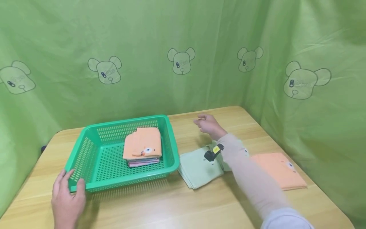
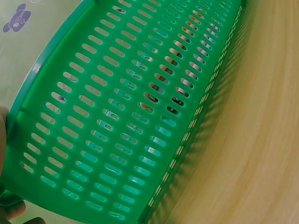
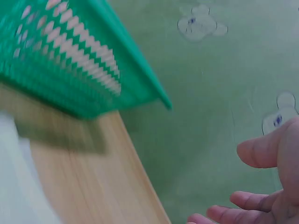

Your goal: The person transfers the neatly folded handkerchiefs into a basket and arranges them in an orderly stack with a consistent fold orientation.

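Observation:
My left hand (image 1: 68, 200) grips the near left corner of a green plastic basket (image 1: 130, 181), with fingers over its rim. Inside the basket, toward its right end, lies a stack of folded cloths topped by an orange towel (image 1: 144, 143) with an animal face. Pinkish and purplish layers show beneath it. My right hand (image 1: 210, 124) is in the air right of the basket, holding nothing; the right wrist view shows its thumb (image 3: 259, 153) apart from the fingers. Below that forearm are folded pale green towels (image 1: 197, 168), partly hidden by the wrist.
Another folded orange towel (image 1: 281, 171) lies near the right edge of the wooden table (image 1: 160, 210), partly behind the right sleeve. Green curtains (image 1: 143, 28) with bear-head outlines stand close around the back and sides. A black strap device (image 1: 213, 154) is on the right wrist.

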`<move>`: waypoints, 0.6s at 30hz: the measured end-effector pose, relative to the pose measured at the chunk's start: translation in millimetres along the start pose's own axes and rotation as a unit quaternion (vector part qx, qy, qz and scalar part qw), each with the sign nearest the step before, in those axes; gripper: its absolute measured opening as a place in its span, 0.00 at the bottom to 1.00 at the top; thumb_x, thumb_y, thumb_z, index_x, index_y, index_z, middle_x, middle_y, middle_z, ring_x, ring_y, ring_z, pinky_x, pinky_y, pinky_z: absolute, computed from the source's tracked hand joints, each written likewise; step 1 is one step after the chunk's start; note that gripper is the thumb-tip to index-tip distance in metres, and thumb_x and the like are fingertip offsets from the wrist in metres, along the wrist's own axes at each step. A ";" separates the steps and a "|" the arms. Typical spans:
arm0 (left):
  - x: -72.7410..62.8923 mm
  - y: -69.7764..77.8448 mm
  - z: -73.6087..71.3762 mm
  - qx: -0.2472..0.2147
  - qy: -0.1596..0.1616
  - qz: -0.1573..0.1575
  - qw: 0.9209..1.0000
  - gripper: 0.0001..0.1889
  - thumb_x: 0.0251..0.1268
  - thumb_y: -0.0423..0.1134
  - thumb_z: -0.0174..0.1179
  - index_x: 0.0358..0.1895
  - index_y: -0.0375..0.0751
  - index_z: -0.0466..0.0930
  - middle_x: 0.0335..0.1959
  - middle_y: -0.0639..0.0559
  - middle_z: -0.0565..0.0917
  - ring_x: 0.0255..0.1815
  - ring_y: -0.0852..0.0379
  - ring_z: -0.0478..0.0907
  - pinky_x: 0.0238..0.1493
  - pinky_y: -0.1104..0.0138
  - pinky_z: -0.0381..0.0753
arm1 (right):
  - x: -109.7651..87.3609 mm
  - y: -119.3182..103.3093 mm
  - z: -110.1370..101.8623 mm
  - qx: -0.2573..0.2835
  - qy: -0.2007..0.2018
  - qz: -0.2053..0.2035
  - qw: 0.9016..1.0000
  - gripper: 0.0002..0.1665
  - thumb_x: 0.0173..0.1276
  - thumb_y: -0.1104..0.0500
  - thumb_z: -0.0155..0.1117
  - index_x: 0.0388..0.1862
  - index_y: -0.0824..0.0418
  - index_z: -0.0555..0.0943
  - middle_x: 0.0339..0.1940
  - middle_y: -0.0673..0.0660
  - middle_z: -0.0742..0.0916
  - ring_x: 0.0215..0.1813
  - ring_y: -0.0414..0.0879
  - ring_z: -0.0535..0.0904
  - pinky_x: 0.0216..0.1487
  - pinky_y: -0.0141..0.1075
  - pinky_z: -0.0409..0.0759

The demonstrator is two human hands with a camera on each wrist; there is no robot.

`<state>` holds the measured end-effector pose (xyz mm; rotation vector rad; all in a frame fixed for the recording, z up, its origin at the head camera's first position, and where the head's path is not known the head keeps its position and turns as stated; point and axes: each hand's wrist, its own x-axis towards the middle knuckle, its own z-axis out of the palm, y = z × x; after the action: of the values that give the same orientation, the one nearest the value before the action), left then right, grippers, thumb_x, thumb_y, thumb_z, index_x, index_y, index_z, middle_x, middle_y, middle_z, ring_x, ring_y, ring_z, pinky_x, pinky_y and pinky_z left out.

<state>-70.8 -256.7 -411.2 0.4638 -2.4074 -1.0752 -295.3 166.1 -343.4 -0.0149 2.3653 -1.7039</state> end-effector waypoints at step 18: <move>0.0 -0.6 2.2 -0.007 0.006 0.010 1.000 0.26 0.73 0.39 0.49 0.69 0.31 0.62 0.76 0.37 0.52 0.74 0.33 0.47 0.69 0.34 0.43 | -8.4 60.3 -99.1 -0.247 0.018 0.044 0.968 0.45 0.73 0.47 0.53 0.73 0.75 0.50 0.69 0.78 0.63 0.65 0.69 0.66 0.69 0.59 0.60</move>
<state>-71.9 -255.8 -413.0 0.4400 -2.3863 -1.0777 -298.3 279.6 -368.7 0.0381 2.7071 -1.0484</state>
